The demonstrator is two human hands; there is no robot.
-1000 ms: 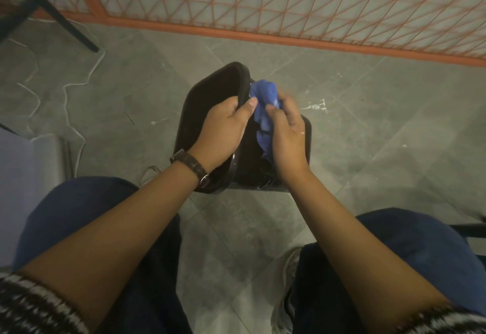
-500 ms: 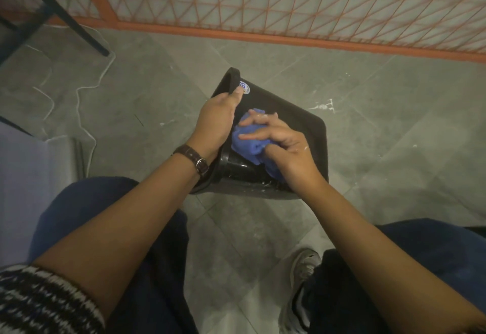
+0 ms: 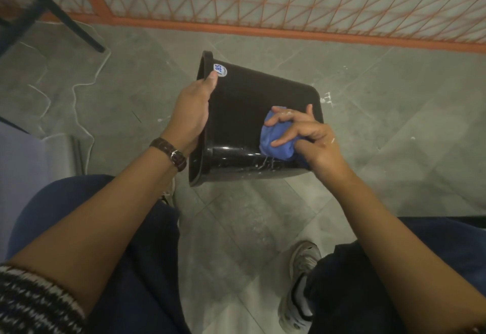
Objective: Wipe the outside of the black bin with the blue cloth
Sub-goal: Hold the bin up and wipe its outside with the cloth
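Bin of glossy black plastic [image 3: 244,112] seeming light, stiff, slick: I'm gripping its rim with left hand [image 3: 192,112], right hand [image 3: 313,136] clutching soft bunched blue cloth [image 3: 273,145] against sidewall.

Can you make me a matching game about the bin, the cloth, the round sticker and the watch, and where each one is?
Things:
1 black bin
2 blue cloth
3 sticker
4 watch

Places:
A strapped round a wrist
B stuck near the bin's rim
C bunched in the right hand
D tipped sideways, gripped by the left hand

Pairs: 1-D, 2-C, 3-B, 4-A
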